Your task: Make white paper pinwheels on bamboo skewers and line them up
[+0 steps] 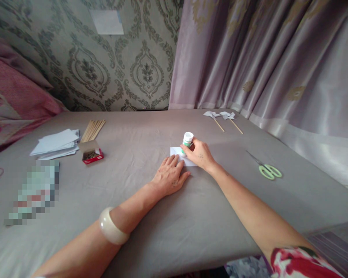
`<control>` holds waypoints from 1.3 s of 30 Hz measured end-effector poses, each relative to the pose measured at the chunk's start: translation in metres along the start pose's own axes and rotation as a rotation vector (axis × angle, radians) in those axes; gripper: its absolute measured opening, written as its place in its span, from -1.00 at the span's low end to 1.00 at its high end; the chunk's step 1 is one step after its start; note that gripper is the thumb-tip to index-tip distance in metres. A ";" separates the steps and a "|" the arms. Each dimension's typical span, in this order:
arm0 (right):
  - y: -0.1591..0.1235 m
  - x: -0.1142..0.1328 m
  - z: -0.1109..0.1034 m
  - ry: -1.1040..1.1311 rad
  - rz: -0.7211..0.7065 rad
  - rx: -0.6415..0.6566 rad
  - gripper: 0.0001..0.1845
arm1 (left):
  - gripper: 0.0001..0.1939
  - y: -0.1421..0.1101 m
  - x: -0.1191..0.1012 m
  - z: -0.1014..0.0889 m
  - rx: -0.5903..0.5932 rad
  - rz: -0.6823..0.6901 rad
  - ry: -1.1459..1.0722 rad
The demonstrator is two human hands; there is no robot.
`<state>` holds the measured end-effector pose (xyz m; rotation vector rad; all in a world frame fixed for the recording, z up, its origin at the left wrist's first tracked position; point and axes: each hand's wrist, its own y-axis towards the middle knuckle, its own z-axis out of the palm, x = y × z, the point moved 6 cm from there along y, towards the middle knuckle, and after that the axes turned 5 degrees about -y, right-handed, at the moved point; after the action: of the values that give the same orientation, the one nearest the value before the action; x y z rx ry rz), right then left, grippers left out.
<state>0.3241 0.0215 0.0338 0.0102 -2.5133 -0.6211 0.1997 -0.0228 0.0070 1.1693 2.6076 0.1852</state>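
Note:
A small white sheet of paper (189,162) lies on the grey cloth in front of me. My left hand (170,174) rests flat with its fingers spread, the fingertips on the paper's left part. In my right hand (200,153) is a white and green glue stick (187,139), held upright with its lower end down at the paper. The spot where the glue stick meets the paper is partly hidden by my fingers.
Scissors with green handles (269,171) lie at right. Two paper pinwheels (211,114) on sticks lie at the back. To the left are a stack of paper (56,143), several wooden sticks (93,130), a red box (92,155) of small brownish pieces and a blurred packet (36,189).

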 end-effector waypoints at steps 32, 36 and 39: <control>-0.002 0.005 0.006 -0.030 -0.094 0.070 -0.81 | -0.55 0.002 0.006 0.002 0.016 0.019 -0.067; -0.002 0.003 0.005 -0.042 -0.080 0.078 -0.81 | -0.52 0.002 0.006 0.003 0.032 0.014 -0.062; -0.002 0.002 0.005 -0.033 -0.070 0.064 -0.81 | -0.51 0.002 0.007 0.003 0.053 0.001 -0.060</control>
<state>0.3192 0.0213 0.0302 0.1124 -2.5730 -0.5720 0.1974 -0.0167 0.0031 1.1753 2.5739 0.0800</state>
